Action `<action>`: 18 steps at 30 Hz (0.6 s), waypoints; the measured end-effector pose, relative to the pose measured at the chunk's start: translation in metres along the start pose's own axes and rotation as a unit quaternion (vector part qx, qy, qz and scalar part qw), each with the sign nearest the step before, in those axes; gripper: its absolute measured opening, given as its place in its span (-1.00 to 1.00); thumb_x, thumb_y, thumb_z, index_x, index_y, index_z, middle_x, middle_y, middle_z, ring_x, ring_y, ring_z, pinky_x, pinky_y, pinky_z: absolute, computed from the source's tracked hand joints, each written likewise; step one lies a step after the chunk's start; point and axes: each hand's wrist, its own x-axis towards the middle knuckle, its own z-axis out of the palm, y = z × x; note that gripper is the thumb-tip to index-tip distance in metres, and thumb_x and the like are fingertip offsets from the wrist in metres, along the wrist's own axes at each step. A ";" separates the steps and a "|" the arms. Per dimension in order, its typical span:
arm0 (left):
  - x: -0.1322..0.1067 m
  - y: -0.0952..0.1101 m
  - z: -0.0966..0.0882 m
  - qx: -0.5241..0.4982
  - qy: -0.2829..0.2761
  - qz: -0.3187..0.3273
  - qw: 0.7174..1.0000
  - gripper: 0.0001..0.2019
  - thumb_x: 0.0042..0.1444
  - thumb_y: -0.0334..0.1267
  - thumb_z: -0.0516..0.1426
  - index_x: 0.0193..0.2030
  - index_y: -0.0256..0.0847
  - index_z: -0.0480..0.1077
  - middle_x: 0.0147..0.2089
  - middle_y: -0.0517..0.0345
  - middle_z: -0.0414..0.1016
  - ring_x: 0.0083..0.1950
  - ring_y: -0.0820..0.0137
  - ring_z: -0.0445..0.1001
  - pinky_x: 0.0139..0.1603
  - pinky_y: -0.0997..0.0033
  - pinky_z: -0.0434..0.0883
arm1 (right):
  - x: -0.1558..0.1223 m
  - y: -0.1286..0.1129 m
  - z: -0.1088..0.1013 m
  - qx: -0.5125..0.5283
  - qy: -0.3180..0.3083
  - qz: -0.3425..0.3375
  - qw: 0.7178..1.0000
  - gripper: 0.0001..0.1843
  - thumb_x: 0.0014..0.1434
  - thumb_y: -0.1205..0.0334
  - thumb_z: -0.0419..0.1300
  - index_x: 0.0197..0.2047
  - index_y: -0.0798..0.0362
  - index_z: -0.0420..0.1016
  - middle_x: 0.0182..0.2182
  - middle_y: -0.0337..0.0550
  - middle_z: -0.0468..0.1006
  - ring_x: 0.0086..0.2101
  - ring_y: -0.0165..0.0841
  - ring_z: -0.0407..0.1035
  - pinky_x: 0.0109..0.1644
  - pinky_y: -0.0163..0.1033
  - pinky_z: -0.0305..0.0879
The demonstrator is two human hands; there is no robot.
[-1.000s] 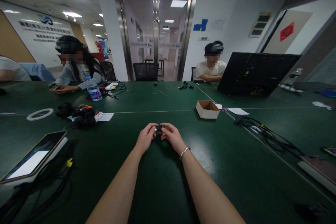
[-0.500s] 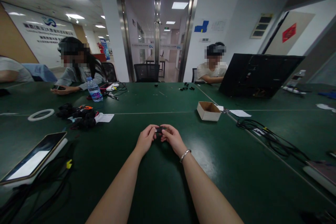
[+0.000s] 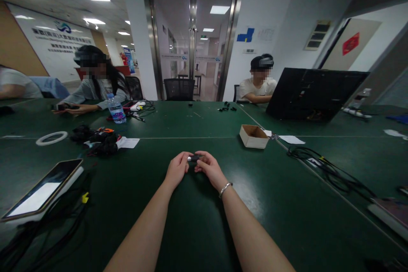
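A small black object with a shiny silver section (image 3: 193,159) is held level between my two hands, above the green table (image 3: 204,221). The fingers of my left hand (image 3: 176,168) are closed on its silver end. At the black end, the thumb and fingers of my right hand (image 3: 210,169) pinch it; a silver bracelet circles that wrist. My fingertips cover parts of the object, so its exact kind cannot be made out.
A small open cardboard box (image 3: 254,140) stands ahead to the right. Left are a phone (image 3: 44,187), black cables, a white ring (image 3: 51,138) and a water bottle (image 3: 116,109). A black monitor (image 3: 314,93) and coiled cables (image 3: 318,165) lie right. Other people sit across the table.
More of the silver section now shows between my hands, the black part sitting slightly farther right. My hands have barely moved. The person at far left has shifted their hands leftward.
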 end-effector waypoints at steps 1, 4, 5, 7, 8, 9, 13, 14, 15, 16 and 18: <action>0.000 0.000 0.000 -0.001 0.001 -0.002 1.000 -0.50 0.19 0.15 -0.07 -0.12 -0.22 0.43 -0.67 0.32 0.18 -0.62 0.48 0.18 -0.54 0.51 0.12 | 0.000 0.000 0.000 0.001 0.000 0.002 1.000 -0.56 -0.04 0.18 0.34 -0.05 0.03 0.42 -0.42 -0.27 0.47 -0.48 -0.43 0.43 -0.34 -0.26 0.40; 0.000 0.000 0.000 -0.013 -0.002 -0.007 1.000 -0.49 0.18 0.16 -0.07 -0.13 -0.23 0.43 -0.68 0.32 0.18 -0.63 0.48 0.18 -0.55 0.51 0.11 | 0.000 0.000 0.000 0.003 -0.001 0.005 1.000 -0.55 -0.05 0.17 0.35 -0.06 0.03 0.42 -0.44 -0.27 0.48 -0.47 -0.42 0.43 -0.32 -0.24 0.41; 0.000 0.001 0.000 -0.024 -0.008 -0.007 1.000 -0.49 0.17 0.17 -0.07 -0.13 -0.24 0.43 -0.67 0.31 0.19 -0.63 0.49 0.18 -0.55 0.51 0.10 | 0.001 0.000 0.000 0.004 0.000 0.005 1.000 -0.55 -0.06 0.17 0.35 -0.07 0.03 0.42 -0.45 -0.27 0.48 -0.47 -0.41 0.43 -0.32 -0.23 0.41; -0.001 0.004 0.000 -0.054 -0.022 -0.006 0.998 -0.49 0.14 0.17 -0.03 -0.13 -0.26 0.42 -0.65 0.30 0.22 -0.62 0.50 0.19 -0.55 0.51 0.12 | 0.001 0.000 0.000 0.006 0.004 0.003 1.000 -0.55 -0.07 0.15 0.35 -0.08 0.03 0.42 -0.47 -0.27 0.48 -0.48 -0.41 0.43 -0.32 -0.23 0.41; -0.001 0.006 -0.001 -0.071 -0.026 -0.006 0.997 -0.50 0.11 0.17 0.02 -0.13 -0.27 0.41 -0.64 0.30 0.23 -0.61 0.50 0.20 -0.54 0.52 0.13 | 0.001 0.000 0.000 0.006 0.007 0.001 1.000 -0.55 -0.07 0.14 0.35 -0.09 0.04 0.41 -0.47 -0.27 0.49 -0.49 -0.41 0.43 -0.33 -0.23 0.41; -0.002 0.007 -0.001 -0.088 -0.028 -0.005 0.996 -0.51 0.08 0.15 0.07 -0.12 -0.28 0.40 -0.62 0.29 0.25 -0.59 0.50 0.22 -0.53 0.52 0.16 | 0.001 0.000 0.000 0.004 0.009 0.000 1.000 -0.55 -0.07 0.14 0.35 -0.09 0.04 0.40 -0.47 -0.27 0.49 -0.49 -0.41 0.43 -0.32 -0.23 0.41; -0.005 0.009 -0.005 -0.126 -0.018 -0.005 0.992 -0.53 -0.05 0.03 0.22 -0.10 -0.29 0.40 -0.48 0.20 0.38 -0.46 0.47 0.34 -0.42 0.48 0.29 | -0.002 0.004 0.003 -0.036 0.005 -0.008 0.999 -0.57 -0.02 0.10 0.31 -0.09 0.04 0.35 -0.49 -0.30 0.48 -0.51 -0.41 0.42 -0.34 -0.22 0.39; -0.006 0.009 -0.006 -0.129 -0.020 -0.004 0.991 -0.54 -0.06 0.00 0.23 -0.11 -0.29 0.41 -0.45 0.18 0.41 -0.43 0.46 0.36 -0.38 0.46 0.32 | -0.003 0.005 0.004 -0.056 0.003 -0.017 0.998 -0.58 0.00 0.09 0.28 -0.10 0.04 0.34 -0.51 -0.32 0.47 -0.52 -0.41 0.41 -0.35 -0.23 0.38; -0.007 0.009 -0.007 -0.130 -0.024 -0.004 0.991 -0.56 -0.06 -0.01 0.24 -0.12 -0.29 0.42 -0.42 0.16 0.43 -0.41 0.45 0.38 -0.35 0.44 0.34 | -0.004 0.007 0.005 -0.079 0.002 -0.029 0.996 -0.61 0.02 0.09 0.26 -0.10 0.03 0.32 -0.52 -0.33 0.46 -0.52 -0.41 0.40 -0.36 -0.23 0.36; -0.008 0.009 -0.008 -0.130 -0.027 -0.004 0.991 -0.57 -0.05 -0.02 0.23 -0.11 -0.29 0.43 -0.38 0.13 0.44 -0.39 0.44 0.39 -0.32 0.43 0.36 | -0.005 0.009 0.007 -0.104 0.001 -0.042 0.994 -0.64 0.05 0.09 0.23 -0.10 0.02 0.31 -0.53 -0.35 0.45 -0.52 -0.42 0.39 -0.36 -0.24 0.34; -0.010 0.009 -0.008 -0.123 -0.030 -0.002 0.992 -0.58 -0.02 -0.03 0.23 -0.09 -0.27 0.44 -0.28 0.08 0.48 -0.31 0.41 0.42 -0.23 0.39 0.39 | -0.008 0.012 0.010 -0.155 0.003 -0.058 0.986 -0.70 0.10 0.13 0.19 -0.10 -0.01 0.29 -0.51 -0.35 0.46 -0.49 -0.41 0.40 -0.34 -0.25 0.32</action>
